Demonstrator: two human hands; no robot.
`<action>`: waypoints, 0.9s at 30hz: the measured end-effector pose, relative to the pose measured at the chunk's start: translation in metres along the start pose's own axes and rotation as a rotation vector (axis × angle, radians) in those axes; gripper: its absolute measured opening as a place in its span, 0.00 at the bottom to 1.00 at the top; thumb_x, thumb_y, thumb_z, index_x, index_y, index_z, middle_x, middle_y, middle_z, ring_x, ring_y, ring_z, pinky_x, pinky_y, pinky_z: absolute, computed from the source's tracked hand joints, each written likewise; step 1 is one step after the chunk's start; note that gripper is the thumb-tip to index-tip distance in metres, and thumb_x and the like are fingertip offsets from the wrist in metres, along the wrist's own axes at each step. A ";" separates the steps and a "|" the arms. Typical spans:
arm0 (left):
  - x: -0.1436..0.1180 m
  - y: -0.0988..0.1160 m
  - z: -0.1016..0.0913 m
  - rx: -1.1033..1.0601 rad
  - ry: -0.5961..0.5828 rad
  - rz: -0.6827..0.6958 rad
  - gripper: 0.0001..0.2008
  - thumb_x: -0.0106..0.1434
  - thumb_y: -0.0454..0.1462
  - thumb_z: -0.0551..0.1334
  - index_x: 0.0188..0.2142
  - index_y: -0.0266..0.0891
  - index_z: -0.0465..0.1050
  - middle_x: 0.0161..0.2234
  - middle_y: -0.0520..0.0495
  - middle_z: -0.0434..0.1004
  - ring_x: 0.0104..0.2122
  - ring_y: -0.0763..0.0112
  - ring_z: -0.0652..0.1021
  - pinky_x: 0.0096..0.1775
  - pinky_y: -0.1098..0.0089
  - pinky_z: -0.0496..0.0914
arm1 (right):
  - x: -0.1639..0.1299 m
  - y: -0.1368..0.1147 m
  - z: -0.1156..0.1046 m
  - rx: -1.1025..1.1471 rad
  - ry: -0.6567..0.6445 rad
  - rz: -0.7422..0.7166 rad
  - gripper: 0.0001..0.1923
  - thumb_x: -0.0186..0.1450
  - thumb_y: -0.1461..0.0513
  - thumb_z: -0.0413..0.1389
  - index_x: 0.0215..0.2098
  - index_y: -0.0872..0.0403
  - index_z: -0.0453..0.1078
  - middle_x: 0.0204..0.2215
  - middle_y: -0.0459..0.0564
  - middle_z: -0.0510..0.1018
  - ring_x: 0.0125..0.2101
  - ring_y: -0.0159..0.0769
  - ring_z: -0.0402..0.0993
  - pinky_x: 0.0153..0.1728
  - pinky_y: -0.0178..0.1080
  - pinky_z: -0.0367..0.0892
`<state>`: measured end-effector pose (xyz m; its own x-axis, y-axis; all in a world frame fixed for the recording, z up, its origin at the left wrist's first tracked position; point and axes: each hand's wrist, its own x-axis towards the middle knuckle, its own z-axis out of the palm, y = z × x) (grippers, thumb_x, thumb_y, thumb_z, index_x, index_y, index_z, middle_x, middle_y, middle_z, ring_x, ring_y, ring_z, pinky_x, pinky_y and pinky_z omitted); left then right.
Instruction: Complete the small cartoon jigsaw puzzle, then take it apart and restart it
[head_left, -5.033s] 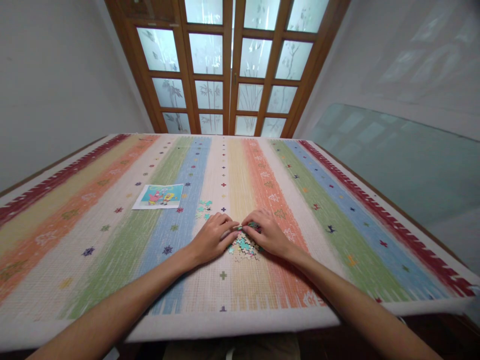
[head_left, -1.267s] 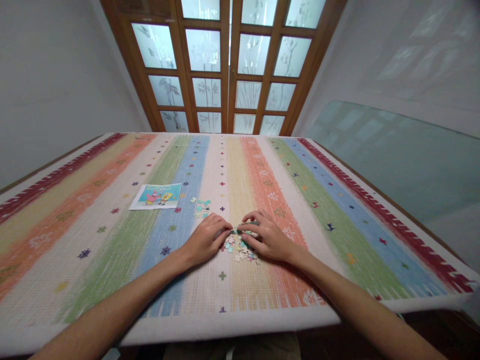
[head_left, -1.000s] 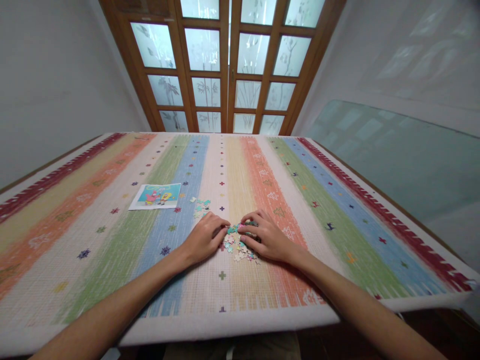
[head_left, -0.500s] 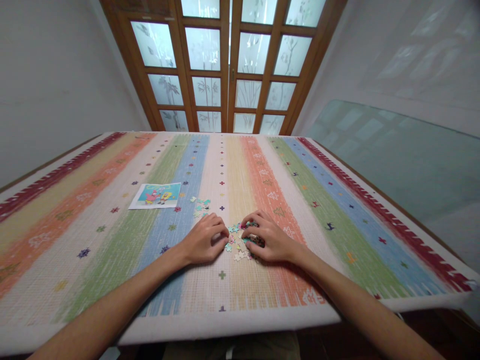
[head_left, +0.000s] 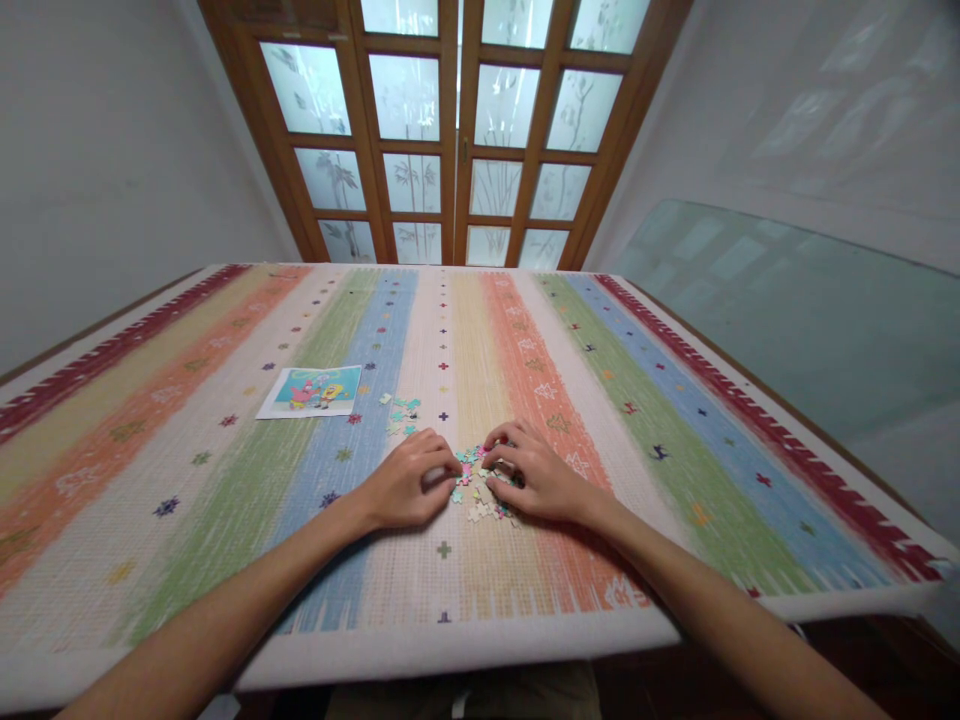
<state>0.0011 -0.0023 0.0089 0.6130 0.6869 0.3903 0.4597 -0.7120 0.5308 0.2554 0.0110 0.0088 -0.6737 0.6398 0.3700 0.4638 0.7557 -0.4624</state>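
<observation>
Head view: puzzle pile (head_left: 484,497) on table (head_left: 405,590), between both hands. Left hand (head_left: 412,480) has edged in to a pink piece (head_left: 466,475) at pile's left, so contact looks likely; can't tell if grip's closed. Right hand (head_left: 538,475) curls over pile's right, hold unclear. Smaller cluster (head_left: 409,404), printed picture (head_left: 311,392) beyond pile, leftward.
</observation>
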 end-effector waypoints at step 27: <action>0.007 -0.008 -0.025 -0.074 0.111 -0.121 0.10 0.72 0.40 0.57 0.36 0.39 0.73 0.33 0.46 0.76 0.36 0.64 0.73 0.41 0.62 0.67 | 0.003 -0.004 0.000 0.259 0.101 0.056 0.03 0.71 0.61 0.59 0.40 0.51 0.75 0.36 0.49 0.80 0.39 0.40 0.73 0.43 0.45 0.66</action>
<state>-0.0143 0.0114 0.0259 0.4799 0.7815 0.3986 0.4745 -0.6134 0.6313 0.2509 0.0100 0.0117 -0.5842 0.7001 0.4106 0.3277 0.6663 -0.6698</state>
